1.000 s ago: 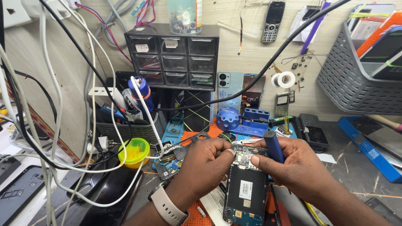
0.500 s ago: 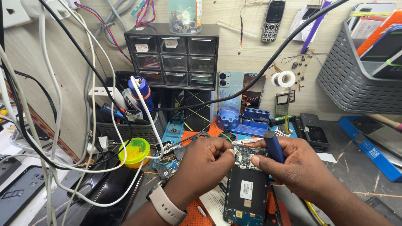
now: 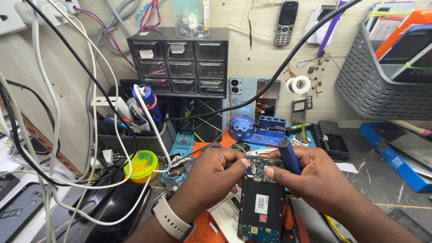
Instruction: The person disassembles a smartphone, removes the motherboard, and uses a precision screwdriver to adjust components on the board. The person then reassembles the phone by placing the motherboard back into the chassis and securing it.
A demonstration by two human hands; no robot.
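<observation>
While both hands are working at the counter's near edge:
Phone: opened phone (image 3: 262,204) is lying back-up between the hands.
Left hand: left hand (image 3: 216,173) is pinching the phone's top edge.
Right hand: right hand (image 3: 310,177) is gripping a blue screwdriver (image 3: 289,156) over the circuit board.
Nearby: yellow-green tub (image 3: 141,164) is sitting left.

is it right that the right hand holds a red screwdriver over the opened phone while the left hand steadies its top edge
Not quite: in the head view the screwdriver in the right hand is blue, not red. The rest stands: it is over the opened phone, and the left hand steadies its top edge.
</observation>
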